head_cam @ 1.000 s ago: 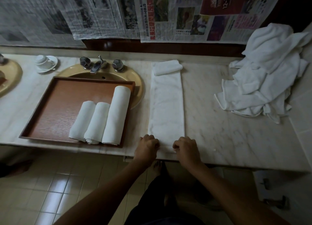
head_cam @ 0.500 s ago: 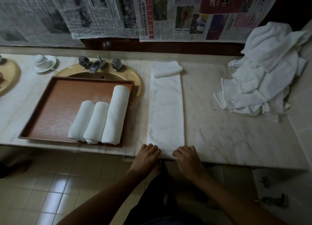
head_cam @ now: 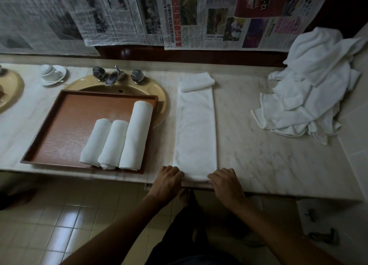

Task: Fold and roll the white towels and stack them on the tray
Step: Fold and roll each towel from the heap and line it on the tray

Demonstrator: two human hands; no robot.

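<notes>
A heap of loose white towels [head_cam: 310, 85] slumps at the far right of the counter, well apart from the work, and a small cup on its saucer [head_cam: 52, 73] sits near the left by the tap [head_cam: 117, 76] of a tan basin [head_cam: 161, 97]. The wooden tray [head_cam: 51, 129] lies partly over that basin, with three rolled towels [head_cam: 117, 139] side by side at its right end, the rightmost one the longest. The counter [head_cam: 258, 145] is pale veined marble, newspaper sheets [head_cam: 199, 15] hang along the wall behind it, and the floor below is pale tile in dim light. A long folded towel [head_cam: 196, 129] runs straight away from the near edge, just right of the tray, and a smaller folded piece [head_cam: 197, 81] rests across its far end. At the near end the left hand [head_cam: 169, 182] and right hand [head_cam: 227, 184] curl their fingers onto the hem, seemingly pinching it, though the thumbs are hidden.
</notes>
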